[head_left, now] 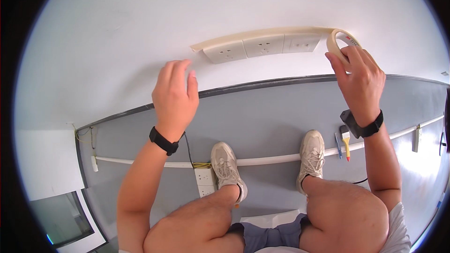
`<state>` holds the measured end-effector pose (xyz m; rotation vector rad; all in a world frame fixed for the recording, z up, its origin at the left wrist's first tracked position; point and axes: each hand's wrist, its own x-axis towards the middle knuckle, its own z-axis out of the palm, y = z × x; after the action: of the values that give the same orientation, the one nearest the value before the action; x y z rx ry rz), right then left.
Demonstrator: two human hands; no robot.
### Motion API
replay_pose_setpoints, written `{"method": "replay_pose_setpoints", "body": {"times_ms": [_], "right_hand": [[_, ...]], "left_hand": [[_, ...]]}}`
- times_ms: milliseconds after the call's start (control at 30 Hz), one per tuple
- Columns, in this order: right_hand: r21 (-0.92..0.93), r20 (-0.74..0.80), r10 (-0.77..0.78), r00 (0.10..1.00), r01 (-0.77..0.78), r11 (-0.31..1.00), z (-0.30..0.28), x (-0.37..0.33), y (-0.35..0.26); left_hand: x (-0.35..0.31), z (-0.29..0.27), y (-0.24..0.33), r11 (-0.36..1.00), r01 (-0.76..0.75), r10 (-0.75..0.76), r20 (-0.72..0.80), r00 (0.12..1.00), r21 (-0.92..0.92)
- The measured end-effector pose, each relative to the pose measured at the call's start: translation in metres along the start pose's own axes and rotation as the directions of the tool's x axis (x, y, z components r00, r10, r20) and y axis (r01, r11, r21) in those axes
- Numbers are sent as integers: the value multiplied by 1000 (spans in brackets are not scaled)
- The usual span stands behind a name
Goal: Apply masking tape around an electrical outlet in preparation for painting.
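Note:
A roll of masking tape (pixel 333 47) is in my right hand (pixel 362 84), thumb and fingers closed around its ring. From the roll a cream strip of tape (pixel 262 33) runs left along the upper edge of a row of white wall plates. Two are sockets, a left one (pixel 226 52) and a middle one (pixel 264 46); the third is another white plate (pixel 300 43) at the right. The strip's left end reaches past the left socket. My left hand (pixel 176 94) is below that end, empty, its thumb apart from the fingers.
A dark skirting strip (pixel 262 84) edges the wall above the grey floor. White trunking (pixel 267 160) crosses the floor past my shoes, beside a white power strip (pixel 204 178). A yellow-handled brush (pixel 346 143) and a blue tool (pixel 338 145) lie by my right forearm.

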<state>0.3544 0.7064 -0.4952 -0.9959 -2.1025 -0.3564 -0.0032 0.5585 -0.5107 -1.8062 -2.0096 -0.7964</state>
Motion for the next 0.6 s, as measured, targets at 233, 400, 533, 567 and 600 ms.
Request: {"method": "replay_pose_setpoints", "body": {"times_ms": [233, 400, 533, 567, 600], "right_hand": [[-39, -1, -26, 1000, 26, 999, 1, 1, 0], [-29, -10, -12, 1000, 11, 1000, -2, -4, -2], [-3, -6, 8, 1000, -8, 1000, 0, -2, 1], [-7, -1, 14, 1000, -14, 1000, 1, -1, 1], [1, -11, 0, 1000, 0, 1000, 2, 0, 2]], "left_hand": [[15, 18, 62, 850, -523, 506, 179, 844, 65], [35, 63, 111, 705, -709, 695, 202, 690, -4], [65, 94, 126, 693, -720, 706, 231, 670, -30], [70, 102, 128, 691, -722, 702, 220, 677, 19], [73, 108, 130, 689, -725, 705, 222, 674, 12]]}}
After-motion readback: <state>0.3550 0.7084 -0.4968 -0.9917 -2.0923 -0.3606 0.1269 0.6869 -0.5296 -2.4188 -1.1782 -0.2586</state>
